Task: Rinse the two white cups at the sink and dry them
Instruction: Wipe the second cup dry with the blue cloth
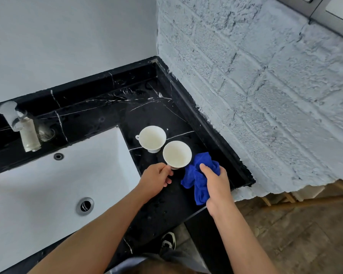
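**A:** Starting at the left, what was there?

**B:** The white sink (48, 184) with its tap (18, 123) at the back edge, no water visibly running. Neither cup was in the basin; both stood upright on the black counter (162, 198), to the right of it.

**A:** And the left hand?

**B:** The left hand (156, 180) was at the near cup (177, 154), fingers curled at its base on the left side, where I judged the handle to be, though the hand hid it. It looked like a pinch on the handle. The far cup (151, 137) stood just behind and to the left, its handle pointing toward the sink, the two cups touching or very nearly so; I could not tell which.

**A:** Further right?

**B:** The blue cloth (198, 178) lay bunched on the counter, against the near cup's right side. The right hand (216, 180) was clamped on it, thumb over the top and fingers wrapped around the bunch.

**A:** So what did the next move depend on?

**B:** The near cup sat directly between the two hands, mouth up. The cloth was just right of the rim, so I judged the right hand needed only a short move left and up into the cup while the left steadied it. The far cup was closer to the left hand.
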